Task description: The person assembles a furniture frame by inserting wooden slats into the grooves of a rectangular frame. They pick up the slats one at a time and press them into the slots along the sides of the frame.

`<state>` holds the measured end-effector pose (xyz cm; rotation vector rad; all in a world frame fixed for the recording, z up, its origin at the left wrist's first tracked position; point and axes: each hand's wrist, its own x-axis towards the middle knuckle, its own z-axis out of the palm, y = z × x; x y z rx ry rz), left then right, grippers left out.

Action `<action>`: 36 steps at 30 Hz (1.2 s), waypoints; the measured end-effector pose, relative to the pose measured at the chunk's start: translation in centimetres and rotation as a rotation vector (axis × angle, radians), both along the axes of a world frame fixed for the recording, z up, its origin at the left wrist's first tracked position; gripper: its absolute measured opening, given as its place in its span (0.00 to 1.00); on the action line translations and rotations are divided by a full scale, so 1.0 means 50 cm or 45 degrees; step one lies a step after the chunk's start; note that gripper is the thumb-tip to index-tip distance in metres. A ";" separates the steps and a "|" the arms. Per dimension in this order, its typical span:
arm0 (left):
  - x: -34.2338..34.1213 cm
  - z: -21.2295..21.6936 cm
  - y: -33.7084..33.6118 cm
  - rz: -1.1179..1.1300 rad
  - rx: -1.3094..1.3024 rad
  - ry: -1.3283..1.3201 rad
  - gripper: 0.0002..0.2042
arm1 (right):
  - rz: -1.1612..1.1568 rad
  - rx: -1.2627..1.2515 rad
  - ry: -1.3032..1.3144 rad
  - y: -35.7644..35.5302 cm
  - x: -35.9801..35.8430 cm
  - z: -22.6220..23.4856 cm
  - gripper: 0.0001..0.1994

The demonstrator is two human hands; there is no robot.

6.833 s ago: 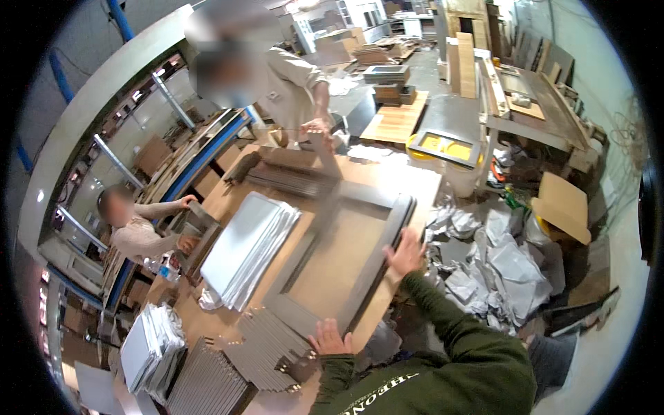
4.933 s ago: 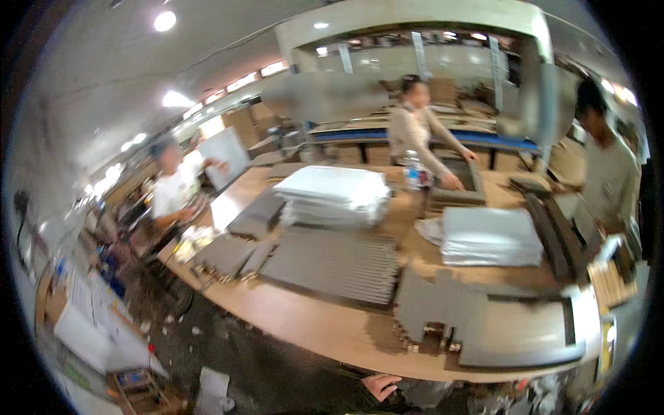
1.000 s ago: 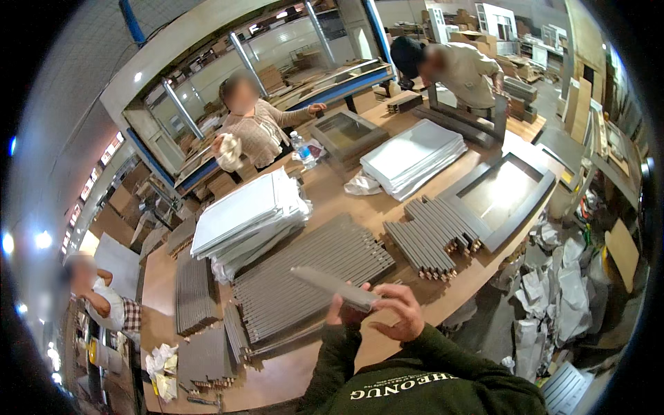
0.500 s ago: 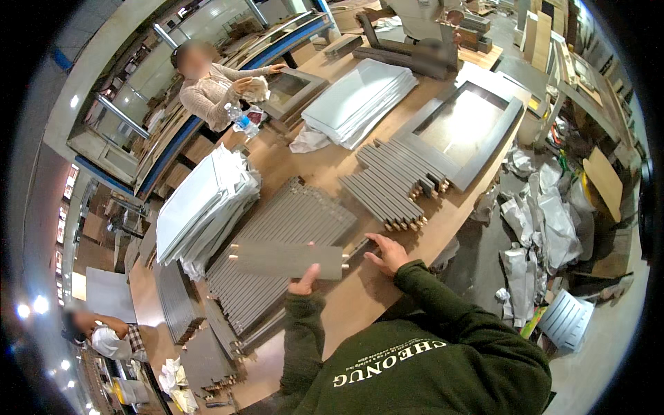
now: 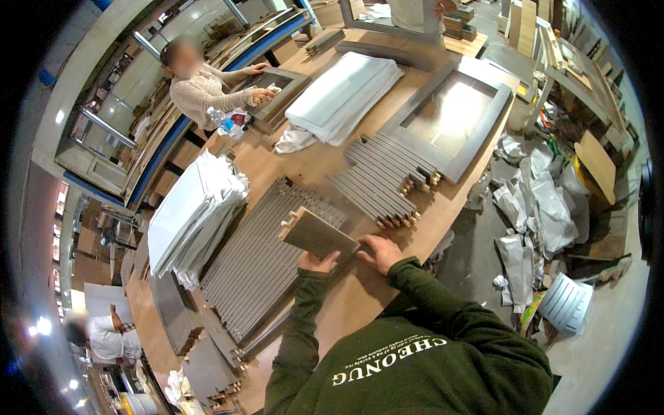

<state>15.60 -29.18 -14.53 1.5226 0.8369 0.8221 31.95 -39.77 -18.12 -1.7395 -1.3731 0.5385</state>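
Observation:
A short grey board (image 5: 319, 234) with pale dowel pegs at its end is tilted up above a row of grey strips (image 5: 259, 256). My left hand (image 5: 318, 261) grips it from below, thumb along its lower face. My right hand (image 5: 380, 253) has its fingers closed at the board's right corner; the fingertips are partly hidden. Just beyond my right hand lies a second stack of grey rails (image 5: 380, 183) with dowel ends.
White sheets stand stacked at the left (image 5: 194, 214) and far middle (image 5: 342, 97). A grey frame (image 5: 477, 131) lies at the far right. Across the table a person (image 5: 200, 90) wipes another frame. Crumpled wrapping (image 5: 526, 207) covers the floor at right; another person (image 5: 114, 335) is at lower left.
The board has turned from lying nearly flat and level to tilted, its pegged end raised. My right hand has moved slightly left, onto its corner. The view has shifted a little.

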 end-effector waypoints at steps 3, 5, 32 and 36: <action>-0.012 -0.032 0.011 0.033 -0.226 -0.102 0.11 | 0.011 -0.027 -0.008 0.002 -0.003 -0.004 0.14; -0.015 -0.040 0.010 0.001 -0.093 0.093 0.13 | 0.006 -0.060 0.004 0.001 -0.005 -0.003 0.14; -0.066 0.074 -0.039 0.065 0.345 -0.109 0.22 | 0.331 0.139 -0.329 0.027 0.032 0.021 0.18; -0.074 0.275 -0.141 0.352 0.194 -0.607 0.18 | 0.351 0.375 -0.182 0.002 0.036 0.195 0.15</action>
